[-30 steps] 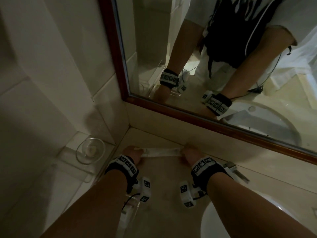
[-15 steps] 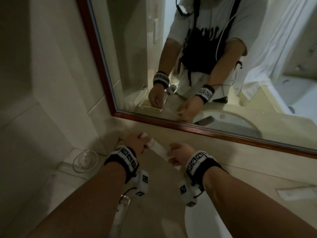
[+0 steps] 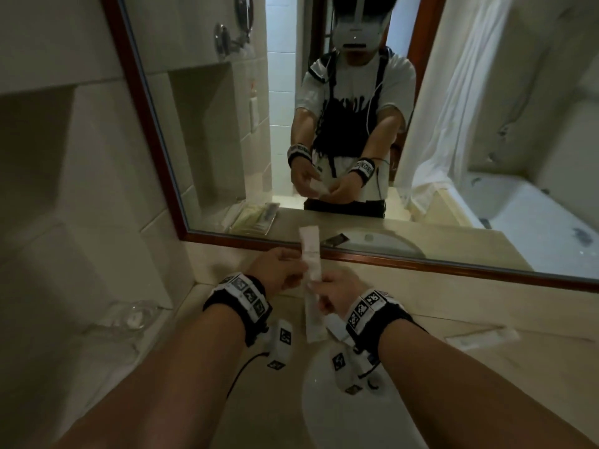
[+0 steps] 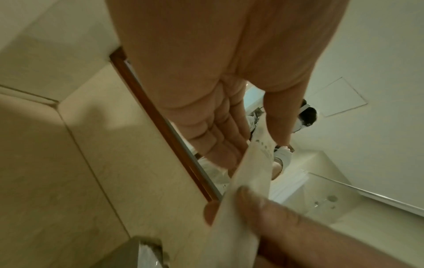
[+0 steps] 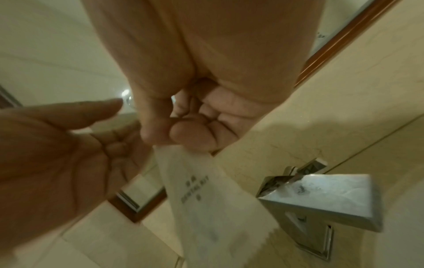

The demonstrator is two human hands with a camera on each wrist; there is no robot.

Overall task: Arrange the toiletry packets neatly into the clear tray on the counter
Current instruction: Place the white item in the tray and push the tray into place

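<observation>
A long white toiletry packet [image 3: 311, 286] stands nearly upright above the counter, between my two hands. My right hand [image 3: 337, 294] pinches its middle between thumb and fingers [image 5: 183, 136]; the printed lower half [image 5: 206, 195] hangs toward the wrist. My left hand [image 3: 282, 270] holds the upper part [image 4: 261, 150] between thumb and nearly straight fingers [image 4: 220, 145]. A second white packet [image 3: 486, 338] lies flat on the counter at the right. The clear tray shows only as a reflection [image 3: 256, 217] in the mirror, with packets inside; the real one is hidden.
A white sink basin [image 3: 324, 409] lies below my right wrist, with a chrome tap [image 5: 321, 199] beside it. A glass dish [image 3: 133, 315] sits on the lower ledge at the left. The wood-framed mirror [image 3: 421, 262] runs along the back wall.
The packet left the counter by the back wall and turned from lying sideways to nearly upright. Both hands drew back toward me with it, and the head view tilted up.
</observation>
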